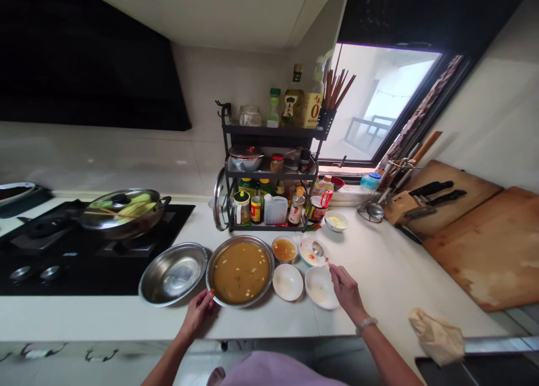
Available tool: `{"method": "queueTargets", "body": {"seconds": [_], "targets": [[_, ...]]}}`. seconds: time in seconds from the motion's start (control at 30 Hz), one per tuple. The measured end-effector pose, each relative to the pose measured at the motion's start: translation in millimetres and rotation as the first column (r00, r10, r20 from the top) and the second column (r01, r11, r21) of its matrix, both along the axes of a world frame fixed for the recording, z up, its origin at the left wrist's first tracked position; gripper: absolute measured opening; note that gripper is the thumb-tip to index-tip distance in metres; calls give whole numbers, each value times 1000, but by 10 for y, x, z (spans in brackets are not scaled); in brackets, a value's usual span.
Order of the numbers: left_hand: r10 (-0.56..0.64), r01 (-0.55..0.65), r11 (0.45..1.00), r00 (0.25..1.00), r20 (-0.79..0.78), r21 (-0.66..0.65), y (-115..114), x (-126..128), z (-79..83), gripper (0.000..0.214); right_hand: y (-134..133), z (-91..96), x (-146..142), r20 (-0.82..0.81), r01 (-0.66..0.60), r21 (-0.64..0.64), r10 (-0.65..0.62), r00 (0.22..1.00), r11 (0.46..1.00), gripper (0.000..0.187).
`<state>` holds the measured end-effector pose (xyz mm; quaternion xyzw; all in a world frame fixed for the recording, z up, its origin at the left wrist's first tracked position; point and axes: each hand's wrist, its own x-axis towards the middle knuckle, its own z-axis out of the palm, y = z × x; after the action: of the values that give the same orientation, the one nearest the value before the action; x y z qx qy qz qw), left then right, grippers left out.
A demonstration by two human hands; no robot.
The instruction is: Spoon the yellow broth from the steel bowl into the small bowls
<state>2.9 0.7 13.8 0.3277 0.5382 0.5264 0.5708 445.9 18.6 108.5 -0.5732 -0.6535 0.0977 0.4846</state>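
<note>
My left hand (197, 313) is at the near left rim of a metal basin (209, 273) full of brown broth (242, 271) with pale bits floating in it. Its fingers are closed on the rim, and a small orange-red spot shows at the fingertips. In my right hand (347, 290) is a spoon (318, 250), its bowl low over a patterned dish (306, 255) with a little residue. Close by stand a small bowl of orange-brown liquid (284, 250) and two white bowls, one left (288, 282) and one right (320, 287), partly behind my right hand.
An empty metal basin (172, 275) sits at the left, beside the stove (126, 268) with its lidded pan (122, 212). Behind is a black rack (269, 174) of bottles. At right are a small bowl (336, 221), a cutting board (488, 245), a knife block (404, 206) and a cloth (437, 336).
</note>
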Motion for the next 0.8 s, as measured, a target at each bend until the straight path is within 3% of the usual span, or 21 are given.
{"method": "queueTargets", "body": {"seconds": [0.07,0.17,0.27,0.4,0.6,0.8], "targets": [[6,-6,1000,1000,12,-4,-1,1,-6,51,5,-36,-66,-186,57,-68,-68,980,996,39],[0,0,1000,1000,17,-10,-5,2,-2,51,29,-42,-115,-451,172,-208,-250,857,963,46],[-3,3,1000,1000,27,-5,-11,6,13,50,48,14,-64,-574,210,-282,-340,745,936,46],[1,-1,1000,1000,29,-1,-15,19,35,51,30,133,53,-661,212,-286,-353,663,935,44],[9,-9,1000,999,38,6,-6,7,0,49,-63,383,-5,-685,185,-234,-297,666,954,45],[-11,10,1000,999,34,16,-3,-12,-24,49,-125,573,-398,-686,80,-204,-200,700,976,38]]}}
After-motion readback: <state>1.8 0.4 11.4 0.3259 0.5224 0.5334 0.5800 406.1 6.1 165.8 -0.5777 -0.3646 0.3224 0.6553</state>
